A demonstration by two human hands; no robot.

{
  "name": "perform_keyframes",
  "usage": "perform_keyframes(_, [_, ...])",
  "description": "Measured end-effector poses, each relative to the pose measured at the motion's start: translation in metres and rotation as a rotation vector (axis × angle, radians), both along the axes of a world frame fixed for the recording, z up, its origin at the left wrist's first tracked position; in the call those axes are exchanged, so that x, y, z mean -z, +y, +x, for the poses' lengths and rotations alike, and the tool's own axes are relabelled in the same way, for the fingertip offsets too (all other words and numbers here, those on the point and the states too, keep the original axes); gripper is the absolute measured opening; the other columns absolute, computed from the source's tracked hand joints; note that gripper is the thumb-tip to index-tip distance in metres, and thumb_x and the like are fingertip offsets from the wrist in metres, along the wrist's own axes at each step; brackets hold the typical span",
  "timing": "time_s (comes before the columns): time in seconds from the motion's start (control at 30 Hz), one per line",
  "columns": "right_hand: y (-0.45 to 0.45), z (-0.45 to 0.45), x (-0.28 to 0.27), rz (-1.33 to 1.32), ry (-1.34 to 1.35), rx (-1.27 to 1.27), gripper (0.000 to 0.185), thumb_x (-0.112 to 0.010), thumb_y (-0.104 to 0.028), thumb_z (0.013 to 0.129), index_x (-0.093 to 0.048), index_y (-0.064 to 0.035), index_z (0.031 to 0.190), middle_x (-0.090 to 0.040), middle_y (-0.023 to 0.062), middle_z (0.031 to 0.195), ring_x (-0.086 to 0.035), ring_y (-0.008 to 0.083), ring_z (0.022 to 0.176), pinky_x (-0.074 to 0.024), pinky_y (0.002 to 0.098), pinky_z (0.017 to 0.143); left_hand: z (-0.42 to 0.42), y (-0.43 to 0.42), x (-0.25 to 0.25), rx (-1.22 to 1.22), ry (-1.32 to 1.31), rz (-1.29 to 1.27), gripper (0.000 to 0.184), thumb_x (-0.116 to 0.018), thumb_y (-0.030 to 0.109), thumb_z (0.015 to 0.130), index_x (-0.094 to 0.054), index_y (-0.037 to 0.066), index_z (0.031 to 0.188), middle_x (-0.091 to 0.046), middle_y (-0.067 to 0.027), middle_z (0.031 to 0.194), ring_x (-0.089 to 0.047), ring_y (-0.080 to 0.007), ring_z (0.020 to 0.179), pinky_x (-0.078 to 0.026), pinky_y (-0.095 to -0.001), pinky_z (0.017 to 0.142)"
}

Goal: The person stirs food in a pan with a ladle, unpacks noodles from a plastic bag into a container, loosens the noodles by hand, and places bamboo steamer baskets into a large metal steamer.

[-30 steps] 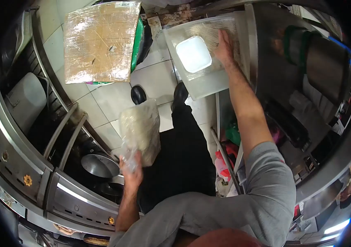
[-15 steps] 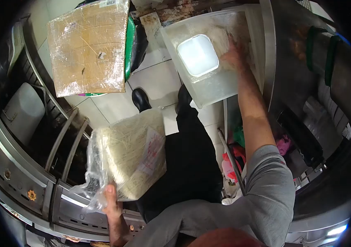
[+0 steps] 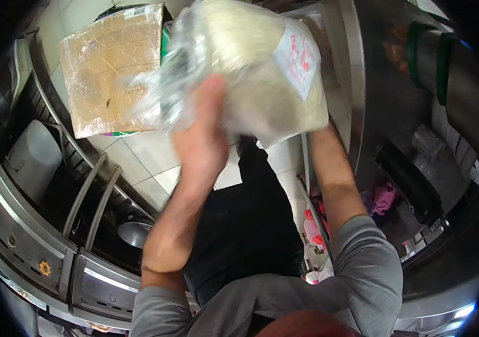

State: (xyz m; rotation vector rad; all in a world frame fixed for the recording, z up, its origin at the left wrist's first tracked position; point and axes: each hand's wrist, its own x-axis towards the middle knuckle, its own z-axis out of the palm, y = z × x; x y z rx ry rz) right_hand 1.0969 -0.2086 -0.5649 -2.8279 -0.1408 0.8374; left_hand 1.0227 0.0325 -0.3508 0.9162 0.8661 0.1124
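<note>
A clear plastic bag of pale, thin dried noodles, with a white label in red print, is raised over the translucent plastic bin. My left hand grips the bag's loose plastic end, the thumb lying along its near side; motion blurs both. My right forearm reaches forward to the bag's right lower corner, where the bag covers the hand and its fingers. Most of the bin is hidden too; part of its right side shows beside the bag.
A plastic-wrapped cardboard box lies on the tiled floor at the far left. Steel cooking equipment with knobs and rails runs along my left. To my right stands a steel counter, with pink bags and a black object on its lower level.
My left hand has carried the noodle bag forward and right, from beside my leg to over the bin. The bag now covers my right hand and the white container seen in the bin earlier.
</note>
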Motion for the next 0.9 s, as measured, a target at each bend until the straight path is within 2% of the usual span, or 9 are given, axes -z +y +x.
perform_keyframes(0.07, [0.006,-0.006,-0.012,0.064,-0.006,0.05,0.078,-0.069,-0.036,0.07,-0.035,-0.0092,0.134,-0.04,0.0184,0.133,-0.037,0.0294,0.126,-0.0301,0.0426,0.104,0.025,-0.018,0.01,0.288,0.013,0.298,0.031,-0.056,0.023,0.088,-0.059,-0.004,0.104,-0.06,-0.0119,0.102,-0.055,-0.0174,0.096,-0.041,-0.0317,0.087])
perform_keyframes(0.13, [0.011,-0.012,-0.022,0.117,0.001,0.097,0.077,-0.069,-0.037,0.071,-0.034,-0.0091,0.135,-0.04,0.0175,0.133,-0.036,0.0288,0.126,-0.0295,0.0419,0.104,0.044,-0.044,0.028,0.173,-0.123,0.252,0.028,-0.056,0.024,0.09,-0.061,-0.004,0.093,-0.061,-0.0051,0.088,-0.053,-0.0109,0.081,-0.043,-0.0263,0.072])
perform_keyframes(0.33, [0.022,-0.016,-0.045,0.073,0.168,0.195,0.078,-0.065,-0.041,0.076,-0.029,-0.0099,0.138,-0.039,0.0144,0.135,-0.035,0.0263,0.128,-0.0279,0.0391,0.106,0.069,-0.108,0.091,0.123,-0.065,0.105,0.026,-0.056,0.021,0.089,-0.06,-0.004,0.093,-0.062,-0.0044,0.082,-0.054,-0.0114,0.075,-0.044,-0.0269,0.069])
perform_keyframes(0.4, [0.026,-0.007,-0.06,-0.017,0.296,0.223,0.081,-0.06,-0.046,0.079,-0.021,-0.0123,0.141,-0.035,0.0127,0.139,-0.033,0.0248,0.129,-0.0276,0.0368,0.106,0.07,-0.123,0.103,0.078,-0.085,0.039,0.027,-0.056,0.022,0.088,-0.06,-0.004,0.096,-0.062,-0.006,0.085,-0.055,-0.013,0.079,-0.044,-0.0275,0.072])
perform_keyframes(0.6, [-0.006,-0.019,-0.022,-0.149,0.528,0.275,0.066,-0.054,-0.056,0.077,-0.051,-0.0056,0.119,-0.056,0.0162,0.117,-0.056,0.0289,0.104,-0.0445,0.0376,0.088,0.086,-0.189,0.199,-0.242,0.04,-0.286,0.037,-0.061,0.015,0.084,-0.051,-0.006,0.112,-0.056,-0.0117,0.104,-0.052,-0.0203,0.098,-0.041,-0.0317,0.086])
perform_keyframes(0.67, [-0.025,-0.034,0.014,-0.239,0.412,0.28,0.06,-0.056,-0.05,0.077,-0.052,-0.0056,0.116,-0.059,0.0158,0.111,-0.058,0.0301,0.099,-0.0466,0.0387,0.085,0.09,-0.191,0.222,0.23,0.306,-0.334,0.041,-0.061,0.014,0.084,-0.047,-0.008,0.116,-0.056,-0.0133,0.107,-0.052,-0.0202,0.098,-0.042,-0.0323,0.085])
perform_keyframes(0.73, [0.001,-0.018,-0.021,-0.183,0.541,0.44,0.057,-0.058,-0.045,0.077,-0.051,-0.005,0.116,-0.06,0.0144,0.11,-0.058,0.0305,0.1,-0.0471,0.0401,0.084,0.093,-0.184,0.205,0.206,0.21,-0.465,0.047,-0.053,0.004,0.08,-0.042,-0.006,0.125,-0.05,-0.0233,0.121,-0.05,-0.0292,0.109,-0.04,-0.0365,0.093])
perform_keyframes(0.8, [0.002,-0.018,-0.017,-0.169,0.391,0.29,0.064,-0.058,-0.049,0.076,-0.046,-0.0056,0.122,-0.055,0.0189,0.118,-0.054,0.0326,0.109,-0.045,0.0395,0.09,0.096,-0.168,0.182,0.9,0.281,0.212,0.051,-0.052,0.001,0.076,-0.041,-0.005,0.126,-0.047,-0.0282,0.122,-0.051,-0.0348,0.108,-0.039,-0.0412,0.094])
perform_keyframes(0.9, [0.011,-0.006,-0.034,-0.207,0.347,0.283,0.06,-0.063,-0.042,0.074,-0.05,-0.0028,0.118,-0.056,0.0178,0.115,-0.053,0.0323,0.108,-0.0434,0.0428,0.091,0.076,-0.123,0.158,0.748,0.006,0.953,0.057,-0.063,0.006,0.071,-0.044,-0.002,0.124,-0.048,-0.0244,0.122,-0.048,-0.0383,0.109,-0.037,-0.0459,0.096])
